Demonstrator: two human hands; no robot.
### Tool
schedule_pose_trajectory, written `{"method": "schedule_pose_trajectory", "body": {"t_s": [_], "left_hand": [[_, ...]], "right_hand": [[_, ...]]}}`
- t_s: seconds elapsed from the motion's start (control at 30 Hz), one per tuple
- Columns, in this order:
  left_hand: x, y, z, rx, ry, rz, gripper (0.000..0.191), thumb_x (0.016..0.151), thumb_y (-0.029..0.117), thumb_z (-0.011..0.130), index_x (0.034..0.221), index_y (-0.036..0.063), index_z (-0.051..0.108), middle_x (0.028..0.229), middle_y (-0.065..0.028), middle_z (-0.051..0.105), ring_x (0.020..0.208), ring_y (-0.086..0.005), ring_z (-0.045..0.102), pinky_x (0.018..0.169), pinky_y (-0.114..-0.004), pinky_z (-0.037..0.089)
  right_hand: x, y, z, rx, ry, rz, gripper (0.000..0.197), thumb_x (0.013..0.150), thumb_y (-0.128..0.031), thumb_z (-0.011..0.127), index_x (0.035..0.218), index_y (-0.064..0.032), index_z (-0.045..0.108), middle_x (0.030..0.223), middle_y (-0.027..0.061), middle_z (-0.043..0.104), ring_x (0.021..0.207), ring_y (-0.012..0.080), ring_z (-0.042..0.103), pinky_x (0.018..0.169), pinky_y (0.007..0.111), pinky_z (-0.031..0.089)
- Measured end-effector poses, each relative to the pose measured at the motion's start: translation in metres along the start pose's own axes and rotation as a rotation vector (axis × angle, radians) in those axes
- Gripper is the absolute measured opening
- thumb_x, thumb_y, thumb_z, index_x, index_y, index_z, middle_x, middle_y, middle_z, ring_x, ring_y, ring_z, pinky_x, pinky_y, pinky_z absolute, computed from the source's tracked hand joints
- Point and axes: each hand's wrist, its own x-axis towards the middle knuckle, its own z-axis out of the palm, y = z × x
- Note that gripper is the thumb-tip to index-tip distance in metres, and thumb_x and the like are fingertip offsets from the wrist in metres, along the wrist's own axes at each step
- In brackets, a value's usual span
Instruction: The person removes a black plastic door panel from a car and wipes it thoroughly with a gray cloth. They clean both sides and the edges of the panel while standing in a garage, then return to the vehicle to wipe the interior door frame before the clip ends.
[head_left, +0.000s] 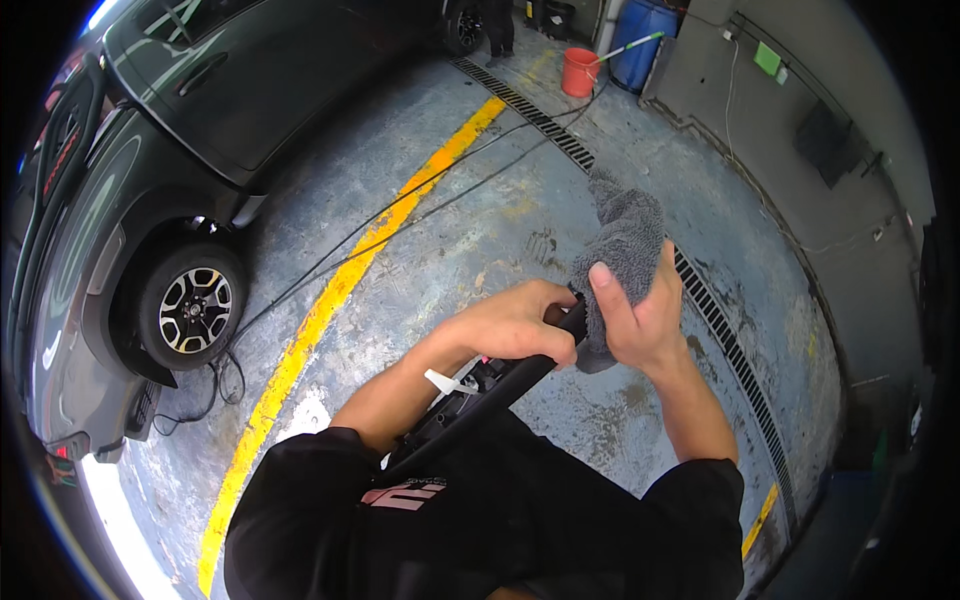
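Note:
My left hand (517, 322) grips a long black plastic trim piece (480, 405) near its far end. The piece slants from my chest up to the right, and a white tag or clip (446, 382) sticks out of its ribbed side. In my right hand (649, 315) is a bunched grey microfibre towel (626, 240). My thumb lies over its near face. The towel touches the far end of the trim and covers its tip. Its loose upper part flops away from me.
A dark pickup truck (277, 82) stands on the left, its wheel (196, 309) close by. Black hoses (420, 221) cross the yellow line (352, 277). A drain grate (727, 330) runs along the right. Beyond are a red bucket (579, 75), a blue barrel (643, 45) and a person's legs (498, 30).

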Motion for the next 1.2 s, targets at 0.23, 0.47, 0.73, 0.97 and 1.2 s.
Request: {"method": "schedule_pose_trajectory", "body": {"t_s": [0.23, 0.47, 0.73, 0.97, 1.2], "left_hand": [[0.028, 0.006, 0.020, -0.657, -0.281, 0.156, 0.077, 0.056, 0.031, 0.071, 0.121, -0.0074, 0.057, 0.067, -0.0106, 0.062, 0.057, -0.0156, 0.059, 0.053, -0.026, 0.046], [0.062, -0.024, -0.032, -0.224, 0.021, 0.068, 0.059, 0.060, 0.024, 0.071, 0.110, -0.0077, 0.063, 0.069, -0.0099, 0.065, 0.063, -0.0158, 0.063, 0.057, -0.027, 0.049], [0.109, -0.025, -0.085, -0.912, -0.234, 0.326, 0.085, 0.064, 0.038, 0.064, 0.129, -0.0143, 0.048, 0.061, -0.0086, 0.055, 0.050, -0.0171, 0.052, 0.051, -0.028, 0.041], [0.130, -0.082, -0.166, -1.373, -0.370, 0.573, 0.092, 0.068, 0.037, 0.060, 0.142, -0.0135, 0.037, 0.068, -0.0154, 0.059, 0.050, -0.0256, 0.055, 0.054, -0.037, 0.044], [0.111, -0.057, -0.192, -1.164, -0.096, 0.499, 0.094, 0.071, 0.040, 0.061, 0.144, -0.0139, 0.034, 0.077, -0.0235, 0.062, 0.063, -0.0313, 0.065, 0.059, -0.038, 0.054]], "right_hand": [[-0.010, 0.071, -0.024, 0.787, 0.218, 0.435, 0.044, 0.083, -0.032, 0.067, 0.105, 0.0064, 0.063, 0.092, 0.0131, 0.067, 0.078, 0.0228, 0.063, 0.074, 0.037, 0.052], [0.034, 0.038, 0.012, -0.019, 0.006, 0.007, 0.032, 0.088, -0.024, 0.067, 0.104, 0.0040, 0.063, 0.099, 0.0166, 0.065, 0.092, 0.0324, 0.060, 0.091, 0.044, 0.044], [0.083, 0.182, 0.056, 0.683, 0.255, 0.288, 0.043, 0.089, -0.029, 0.066, 0.112, 0.0065, 0.063, 0.105, 0.0138, 0.067, 0.093, 0.0231, 0.065, 0.086, 0.036, 0.051], [0.146, 0.224, 0.109, 0.963, 0.521, 0.514, 0.037, 0.094, -0.026, 0.063, 0.113, 0.0066, 0.062, 0.100, 0.0140, 0.069, 0.086, 0.0211, 0.068, 0.078, 0.034, 0.053], [0.175, 0.249, 0.208, 0.771, 0.179, 0.373, 0.039, 0.090, -0.018, 0.067, 0.118, 0.0073, 0.060, 0.115, 0.0164, 0.065, 0.105, 0.0244, 0.061, 0.093, 0.038, 0.047]]}}
